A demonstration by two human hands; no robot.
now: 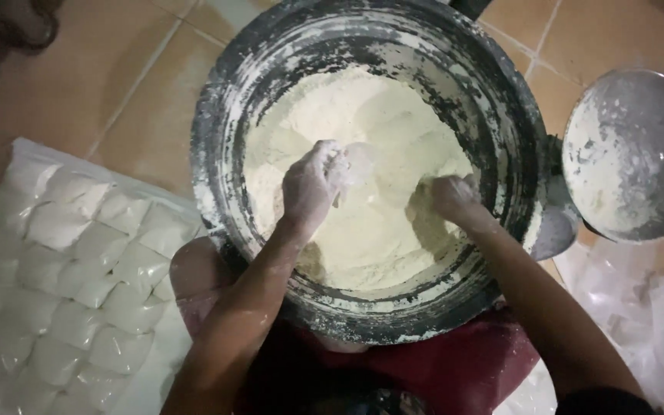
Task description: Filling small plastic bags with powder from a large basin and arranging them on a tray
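Your left hand (pixel 313 184) is white with flour and its fingers are pinched together on a small clear bag (pixel 356 163). Your right hand (pixel 453 198) is pushed down into the flour (pixel 363 115), and you cannot tell if its fingers are apart or together. Both hands are inside the big round metal pot (pixel 224 100). Flour sticks to the pot's wall. A dusty metal lid (pixel 639 146) sits to your right. Many filled little bags (pixel 78 284) lie in rows on the floor at your left.

Two hands (pixel 313 184) (pixel 453 198), one flour-filled basin (pixel 217 138), one lid (pixel 632 154), and many filled bags (pixel 78 284).
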